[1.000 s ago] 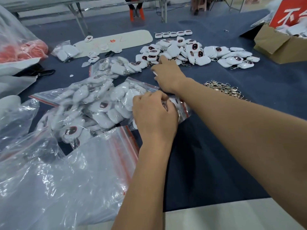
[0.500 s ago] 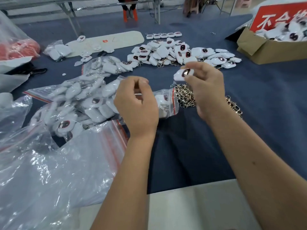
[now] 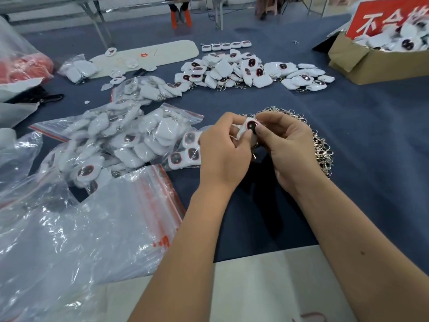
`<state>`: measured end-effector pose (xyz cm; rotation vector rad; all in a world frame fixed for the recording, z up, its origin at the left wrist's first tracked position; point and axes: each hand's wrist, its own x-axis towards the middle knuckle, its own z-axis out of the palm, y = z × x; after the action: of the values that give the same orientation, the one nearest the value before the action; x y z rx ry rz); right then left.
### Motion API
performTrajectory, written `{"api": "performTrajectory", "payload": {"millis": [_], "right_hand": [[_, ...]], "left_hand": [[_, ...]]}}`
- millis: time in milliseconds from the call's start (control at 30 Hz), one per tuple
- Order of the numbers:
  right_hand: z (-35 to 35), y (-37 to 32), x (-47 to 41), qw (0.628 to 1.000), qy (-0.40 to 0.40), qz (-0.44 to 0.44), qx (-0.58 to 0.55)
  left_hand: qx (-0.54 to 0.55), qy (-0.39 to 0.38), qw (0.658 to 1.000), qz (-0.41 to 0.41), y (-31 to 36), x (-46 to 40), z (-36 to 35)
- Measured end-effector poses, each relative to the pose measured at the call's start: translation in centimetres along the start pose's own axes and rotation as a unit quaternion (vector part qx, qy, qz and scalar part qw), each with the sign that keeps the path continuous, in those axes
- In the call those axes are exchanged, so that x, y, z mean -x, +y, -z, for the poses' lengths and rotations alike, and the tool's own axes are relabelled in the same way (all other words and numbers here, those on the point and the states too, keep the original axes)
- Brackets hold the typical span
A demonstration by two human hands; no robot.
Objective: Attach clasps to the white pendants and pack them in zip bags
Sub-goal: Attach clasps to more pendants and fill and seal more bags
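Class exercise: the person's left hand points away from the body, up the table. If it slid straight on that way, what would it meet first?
The left hand already pinches the white pendant with the right hand. Beyond that comes bare blue cloth, then probably the loose pendant pile; depth is uncertain.

A single view is covering the scene — the head-worn camera is looking forward and steeply down from above the near edge of the blue-covered table (image 3: 348, 140). It is sitting close over both forearms, which are reaching in from the bottom of the frame and meeting near the centre. The wide angle is bending the picture: bags (image 3: 69, 228) are crowding the near left, a cardboard box (image 3: 362, 63) is lying far right, and table legs and floor are showing along the far top edge.
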<state>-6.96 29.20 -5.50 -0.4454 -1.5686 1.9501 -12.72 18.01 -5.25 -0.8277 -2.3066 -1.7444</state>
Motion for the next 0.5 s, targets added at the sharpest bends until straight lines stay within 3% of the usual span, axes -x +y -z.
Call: {"api": "performTrajectory", "payload": {"millis": [100, 300, 500], "right_hand": [[-0.02, 0.24, -0.18, 0.997, -0.004, 0.049, 0.051], [-0.08, 0.08, -0.11, 0.995, -0.036, 0.069, 0.070], [0.01, 0.07, 0.03, 0.997, -0.036, 0.046, 0.055]], "left_hand": [[0.006, -0.015, 1.000, 0.019, -0.11, -0.15, 0.11], [-0.002, 0.027, 0.999, 0.026, 0.10, -0.30, 0.30], [0.008, 0.028, 0.999, 0.032, 0.23, -0.29, 0.45]]}}
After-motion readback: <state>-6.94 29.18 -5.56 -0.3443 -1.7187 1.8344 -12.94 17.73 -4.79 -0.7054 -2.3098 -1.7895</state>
